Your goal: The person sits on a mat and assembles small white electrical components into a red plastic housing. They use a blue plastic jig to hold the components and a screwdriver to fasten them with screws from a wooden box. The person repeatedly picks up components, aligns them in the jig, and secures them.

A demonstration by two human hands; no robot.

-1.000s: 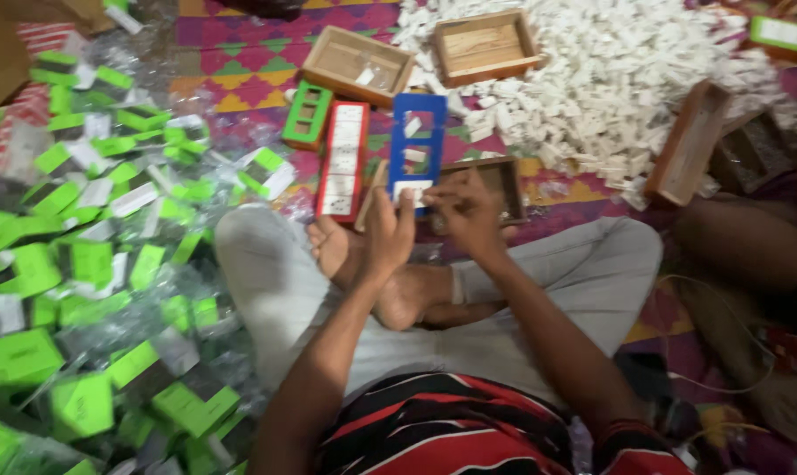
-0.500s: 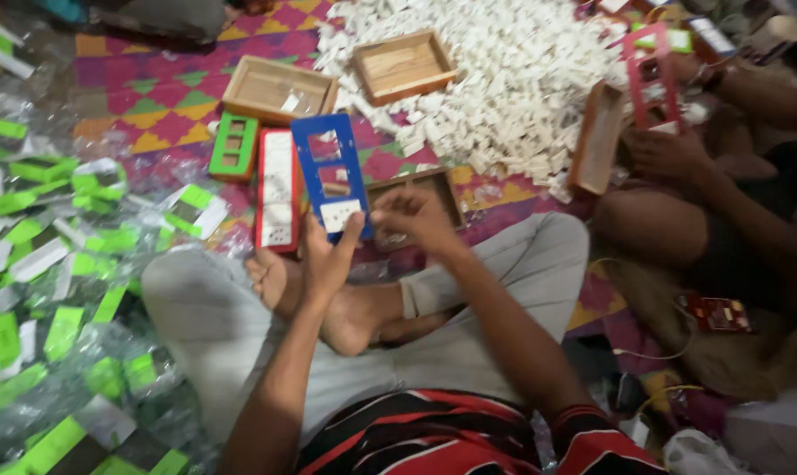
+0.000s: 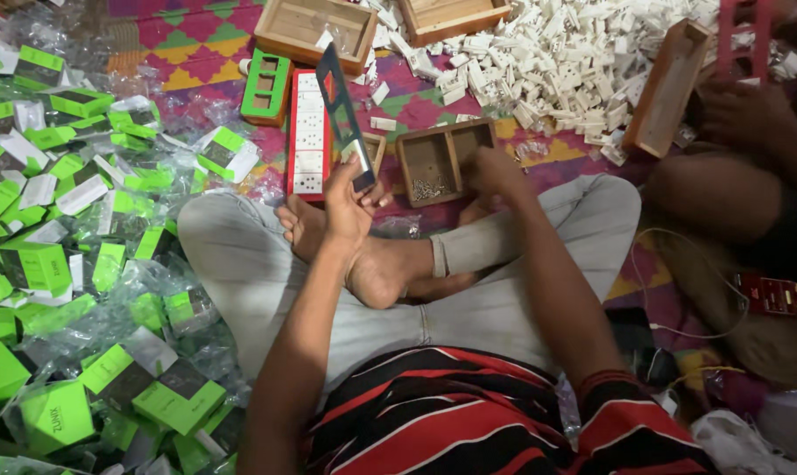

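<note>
Two hands work apart: the left hand (image 3: 346,207) pinches a blue frame (image 3: 341,110) upright, its long axis running away from the body, while the right hand (image 3: 495,171), fingers curled, rests at the small wooden tray (image 3: 442,158) just right of it.

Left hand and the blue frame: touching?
Touching. The head view shows the left hand with its fingers closed on the lower end of the blue frame, holding it upright.

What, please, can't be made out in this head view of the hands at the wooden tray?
- Right hand: fingertips curl out of sight at the wooden tray, so any pick is hidden.
- Small metal bits in the tray: too small to identify.
- Blue frame in the left hand: seen edge-on, face hidden.
</note>
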